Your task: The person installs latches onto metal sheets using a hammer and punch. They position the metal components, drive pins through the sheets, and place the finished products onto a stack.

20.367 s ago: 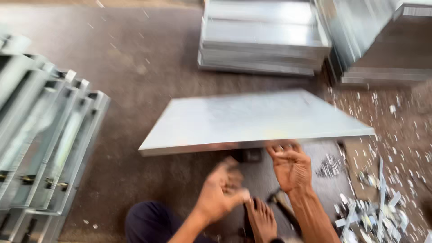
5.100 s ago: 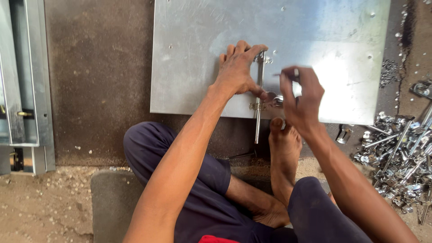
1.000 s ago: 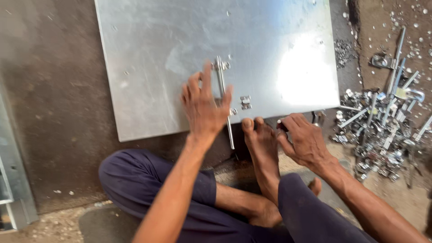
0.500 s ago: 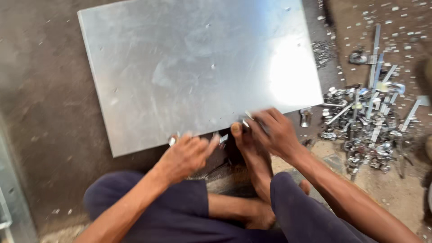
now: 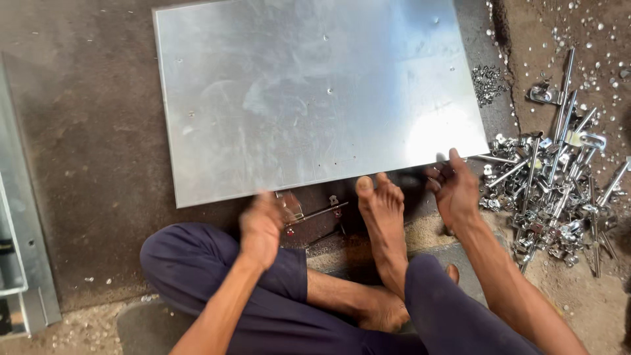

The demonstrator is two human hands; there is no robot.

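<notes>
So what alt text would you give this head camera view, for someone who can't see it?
A seated person's left hand and right hand grip the near edge of a large metal sheet on the floor, a bare foot between them. A heap of metal latch parts lies to the right.

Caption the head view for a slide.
Seated person's left hand and right hand grip the near edge of a metal sheet, hardware pile at right.

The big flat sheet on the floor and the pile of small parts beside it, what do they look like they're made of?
The sheet looks like thin bare metal, perhaps galvanised steel: dull silver-grey, smeared, with a bright glare patch by the right hand. The pile of parts looks like plated steel hardware: shiny silver rods and brackets. The left hand is blurred at the sheet's near edge.
</notes>
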